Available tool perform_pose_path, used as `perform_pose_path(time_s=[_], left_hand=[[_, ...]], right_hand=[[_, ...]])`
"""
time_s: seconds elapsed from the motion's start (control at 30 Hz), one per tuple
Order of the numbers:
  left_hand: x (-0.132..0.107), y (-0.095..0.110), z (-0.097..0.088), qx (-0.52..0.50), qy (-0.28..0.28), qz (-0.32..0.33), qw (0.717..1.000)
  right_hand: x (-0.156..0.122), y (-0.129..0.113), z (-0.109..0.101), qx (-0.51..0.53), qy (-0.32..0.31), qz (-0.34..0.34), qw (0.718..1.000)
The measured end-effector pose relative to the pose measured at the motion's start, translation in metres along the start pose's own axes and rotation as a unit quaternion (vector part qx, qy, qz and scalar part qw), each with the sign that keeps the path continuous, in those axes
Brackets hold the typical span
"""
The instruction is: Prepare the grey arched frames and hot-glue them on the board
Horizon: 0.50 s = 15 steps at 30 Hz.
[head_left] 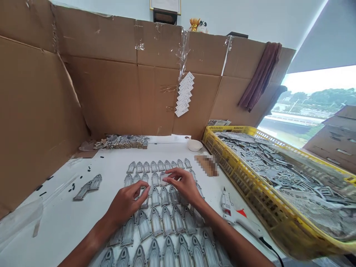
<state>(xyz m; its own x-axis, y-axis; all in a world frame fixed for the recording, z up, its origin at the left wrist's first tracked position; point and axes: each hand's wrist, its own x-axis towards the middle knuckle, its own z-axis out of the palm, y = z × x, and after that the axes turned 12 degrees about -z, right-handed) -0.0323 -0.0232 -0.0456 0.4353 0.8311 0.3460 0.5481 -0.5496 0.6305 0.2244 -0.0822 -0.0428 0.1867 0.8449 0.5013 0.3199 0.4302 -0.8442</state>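
Note:
Rows of small grey arched pieces [168, 252], pointed at the top like little windows with a hole near the tip, lie on the white tabletop. My left hand [129, 200] hovers over the left side of the middle rows, its thumb and forefinger curled into a pinch. Whatever may be between those fingertips is too small to make out. Over the second row from the back, my right hand [182, 183] has its thumb and fingers drawn together beside an arched piece [155, 179]. Its fingertips may hold something, but I cannot tell what. Both forearms cover some of the pieces.
A yellow plastic crate [239, 185] full of grey parts stands at the right. Before it lies a white glue gun [241, 218] with a cord. A white bowl [194, 145], a pile of parts [122, 142] and two overlapping pieces [87, 187] lie about. Cardboard walls [116, 96] enclose the table.

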Motion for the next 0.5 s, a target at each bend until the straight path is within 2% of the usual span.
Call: perform_pose_path(time_s=[0.1,0.17,0.33,0.43,0.5], left_hand=[[0.001,-0.001,0.001,-0.011,0.005,0.01,1.0],[0.003,-0.004,0.002,-0.018,0.025,0.021,0.999],[0.004,-0.009,0.006,-0.031,0.034,0.06,0.997],[0.004,-0.008,0.006,-0.024,0.04,0.067,0.997],[0.004,-0.008,0.006,-0.014,0.049,0.073,0.996]], right_hand=[[0.018,-0.006,-0.021,-0.033,0.011,-0.014,0.999],[0.033,-0.009,-0.044,-0.053,0.006,-0.016,0.998],[0.066,-0.005,-0.1,-0.107,-0.002,0.004,0.994],[0.086,0.01,-0.112,-0.149,-0.02,0.017,0.988],[0.1,0.022,-0.113,-0.187,-0.058,0.033,0.98]])
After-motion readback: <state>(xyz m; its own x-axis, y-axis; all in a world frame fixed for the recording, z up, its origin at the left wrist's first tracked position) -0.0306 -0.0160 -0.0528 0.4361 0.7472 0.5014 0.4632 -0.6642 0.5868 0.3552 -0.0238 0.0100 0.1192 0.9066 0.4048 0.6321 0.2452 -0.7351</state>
